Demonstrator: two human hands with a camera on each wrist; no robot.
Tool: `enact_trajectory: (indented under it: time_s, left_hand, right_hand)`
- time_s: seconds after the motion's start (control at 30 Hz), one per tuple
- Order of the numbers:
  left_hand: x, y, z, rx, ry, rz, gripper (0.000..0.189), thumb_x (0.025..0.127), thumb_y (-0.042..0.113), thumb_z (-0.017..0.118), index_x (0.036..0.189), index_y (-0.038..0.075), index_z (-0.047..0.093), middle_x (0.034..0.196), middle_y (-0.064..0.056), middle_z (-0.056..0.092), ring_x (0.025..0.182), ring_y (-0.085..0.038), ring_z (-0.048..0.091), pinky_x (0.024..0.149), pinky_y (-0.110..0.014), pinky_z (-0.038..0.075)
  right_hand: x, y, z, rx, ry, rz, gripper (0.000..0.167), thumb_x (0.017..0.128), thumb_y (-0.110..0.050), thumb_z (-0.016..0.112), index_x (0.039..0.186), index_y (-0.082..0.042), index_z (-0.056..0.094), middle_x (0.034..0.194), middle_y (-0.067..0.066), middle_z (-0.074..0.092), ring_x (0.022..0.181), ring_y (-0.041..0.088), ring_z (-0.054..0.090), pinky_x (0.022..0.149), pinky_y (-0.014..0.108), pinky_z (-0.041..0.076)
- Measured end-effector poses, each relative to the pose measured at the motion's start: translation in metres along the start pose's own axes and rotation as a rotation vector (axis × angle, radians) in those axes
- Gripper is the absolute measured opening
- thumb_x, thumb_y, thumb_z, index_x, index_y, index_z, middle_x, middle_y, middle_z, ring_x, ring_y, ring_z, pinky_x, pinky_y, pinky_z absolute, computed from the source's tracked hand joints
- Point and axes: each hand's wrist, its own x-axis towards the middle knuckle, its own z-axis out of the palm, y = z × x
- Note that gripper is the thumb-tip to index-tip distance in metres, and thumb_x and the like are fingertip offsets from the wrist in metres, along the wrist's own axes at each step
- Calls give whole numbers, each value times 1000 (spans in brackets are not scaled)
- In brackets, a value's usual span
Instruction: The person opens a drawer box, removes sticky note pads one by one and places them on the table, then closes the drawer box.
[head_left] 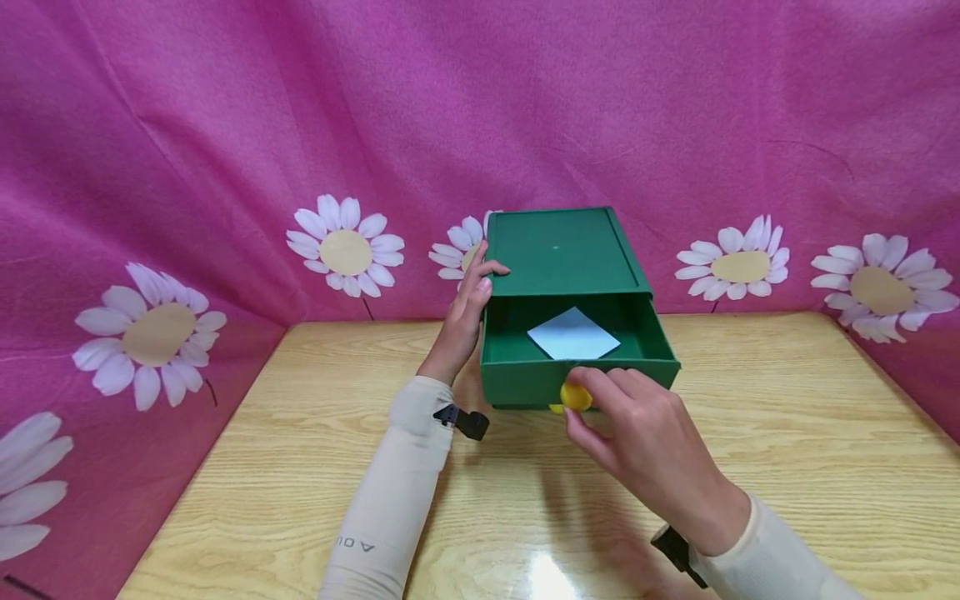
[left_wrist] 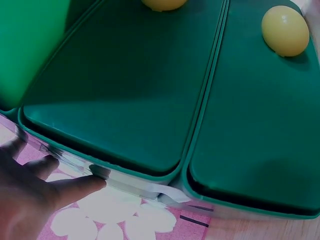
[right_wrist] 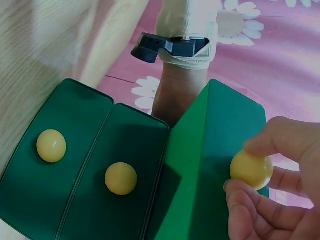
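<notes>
Head view: wooden table [head_left: 315,467], green drawer unit [head_left: 555,250] on it, likely light, stiff plastic — top drawer [head_left: 521,385] out. Left hand [head_left: 463,321], fingers fairly straight, touches the unit's side; right hand [head_left: 654,437] pinches the yellow knob [head_left: 576,395] (maybe slippery) — best hold, I reckon.

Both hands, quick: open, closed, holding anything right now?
Left hand: open, touching the side of the green cabinet.
Right hand: closed, pinching the yellow knob on the pulled-out drawer.
</notes>
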Motion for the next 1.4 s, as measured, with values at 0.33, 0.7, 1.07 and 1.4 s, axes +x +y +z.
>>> enact_trajectory:
  time_s: [0.33, 0.7, 1.07, 1.4]
  left_hand:
    - [-6, 28, 1, 8, -8, -15, 38, 100, 19, 29, 129, -1, 43, 161, -15, 6, 147, -25, 5, 115, -56, 12]
    - [0, -1, -1, 5, 4, 0, 39, 100, 25, 30, 131, 6, 45, 162, -8, 6, 147, -21, 5, 114, -56, 13]
    - [2, -14, -1, 3, 18, 19, 42, 99, 39, 32, 131, 14, 46, 162, -1, 8, 145, -9, 7, 114, -56, 13]
    - [1, -12, 0, 18, 23, -10, 42, 99, 40, 33, 131, 17, 46, 162, 1, 8, 145, -7, 8, 113, -57, 14]
  right_hand:
    - [-3, -1, -2, 5, 8, -12, 33, 74, -21, 81, 102, -11, 66, 82, -1, 66, 67, 10, 54, 57, 23, 51]
    - [-6, -5, -5, 1, 5, -9, 35, 72, -22, 83, 101, -12, 66, 84, -2, 67, 69, 8, 56, 59, 24, 54]
    - [-10, -7, -7, 30, 12, -30, 35, 72, -20, 81, 102, -11, 65, 85, -2, 67, 69, 9, 58, 60, 26, 55]
    - [-14, -10, -9, 22, 11, -15, 37, 70, -21, 83, 101, -12, 66, 85, -2, 67, 68, 8, 57, 59, 24, 54]
